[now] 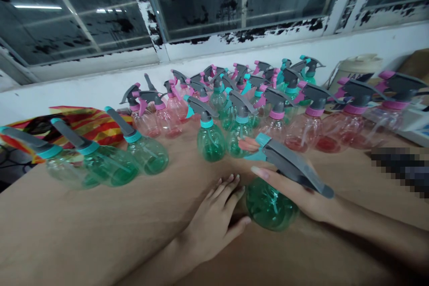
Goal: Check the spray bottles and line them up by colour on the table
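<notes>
My right hand [301,194] is wrapped round the neck of a green spray bottle [272,208], just under its grey and teal trigger head. The bottle holds green liquid and leans slightly. Flat on the table beside it lies my left hand [217,221], fingers stretched out, with nothing in it. Its thumb comes near the bottle's side; whether they touch I cannot tell. Just beyond my hands stand two more bottles with teal collars, a left one [210,143] and a right one [239,136], the second partly hidden by my right fingers.
Several pink-collared spray bottles [303,129] and mixed ones crowd the table's [100,228] back. At the left, several green bottles [147,154] stand before a red-yellow striped cloth [90,118]. A pale jug [357,71] sits back right, a pixelated dark object [400,167] at the right.
</notes>
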The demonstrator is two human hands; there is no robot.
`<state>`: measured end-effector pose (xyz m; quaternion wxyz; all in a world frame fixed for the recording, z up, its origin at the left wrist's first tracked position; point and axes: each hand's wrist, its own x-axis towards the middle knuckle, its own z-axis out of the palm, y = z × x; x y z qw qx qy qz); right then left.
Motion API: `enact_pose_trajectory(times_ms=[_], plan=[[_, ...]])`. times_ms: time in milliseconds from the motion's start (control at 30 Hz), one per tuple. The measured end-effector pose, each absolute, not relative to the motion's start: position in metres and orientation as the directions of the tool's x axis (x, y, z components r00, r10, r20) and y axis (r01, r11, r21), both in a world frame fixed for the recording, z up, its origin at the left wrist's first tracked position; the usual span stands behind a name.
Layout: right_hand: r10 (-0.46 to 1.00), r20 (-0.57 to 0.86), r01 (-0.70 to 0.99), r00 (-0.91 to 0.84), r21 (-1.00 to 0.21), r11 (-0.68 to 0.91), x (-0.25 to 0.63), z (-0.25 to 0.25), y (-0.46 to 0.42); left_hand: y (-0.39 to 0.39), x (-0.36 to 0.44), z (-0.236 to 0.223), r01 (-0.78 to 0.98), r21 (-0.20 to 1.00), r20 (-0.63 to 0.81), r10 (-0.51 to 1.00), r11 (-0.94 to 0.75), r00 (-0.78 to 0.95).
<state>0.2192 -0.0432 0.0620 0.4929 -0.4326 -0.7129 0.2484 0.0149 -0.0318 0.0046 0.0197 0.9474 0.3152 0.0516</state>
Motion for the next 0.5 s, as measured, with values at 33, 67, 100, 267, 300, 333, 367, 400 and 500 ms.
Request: enact_pose_trajectory(times_ms=[33, 67, 100, 267, 300, 333, 367, 400, 500], plan=[[0.875, 0.466, 0.356, -0.132, -0.801, 0.481, 0.2190, 0.0620, -0.0436, -0.0318, 0.0147, 0.0045, 0.595, 0.067, 0.087, 0.599, -0.801, 0.796], [0.887, 0.444, 0.340, -0.128, -0.821, 0.459, 0.2190, 0.0623, -0.0440, -0.0319, 0.0146, 0.0044, 0.595, 0.065, 0.089, 0.598, -0.801, 0.796], [0.897, 0.423, 0.324, -0.129, -0.837, 0.442, 0.2190, 0.0627, -0.0444, -0.0319, 0.0147, 0.0044, 0.594, 0.062, 0.093, 0.597, -0.802, 0.797], [0.908, 0.393, 0.294, -0.148, -0.859, 0.420, 0.2192, 0.0668, -0.0454, -0.0323, 0.0160, 0.0043, 0.596, 0.051, 0.092, 0.598, -0.802, 0.796], [0.906, 0.397, 0.297, -0.145, -0.856, 0.422, 0.2191, 0.0674, -0.0451, -0.0324, 0.0161, 0.0042, 0.597, 0.052, 0.091, 0.599, -0.801, 0.795], [0.906, 0.398, 0.304, -0.143, -0.854, 0.423, 0.2189, 0.0676, -0.0447, -0.0324, 0.0162, 0.0041, 0.597, 0.055, 0.091, 0.599, -0.801, 0.795], [0.907, 0.398, 0.312, -0.140, -0.852, 0.422, 0.2187, 0.0676, -0.0441, -0.0324, 0.0161, 0.0040, 0.597, 0.058, 0.091, 0.600, -0.800, 0.795], [0.909, 0.395, 0.319, -0.136, -0.851, 0.418, 0.2184, 0.0674, -0.0436, -0.0323, 0.0159, 0.0040, 0.597, 0.062, 0.090, 0.600, -0.800, 0.795], [0.913, 0.391, 0.331, -0.112, -0.852, 0.406, 0.2172, 0.0663, -0.0426, -0.0321, 0.0150, 0.0038, 0.596, 0.067, 0.088, 0.600, -0.800, 0.795]])
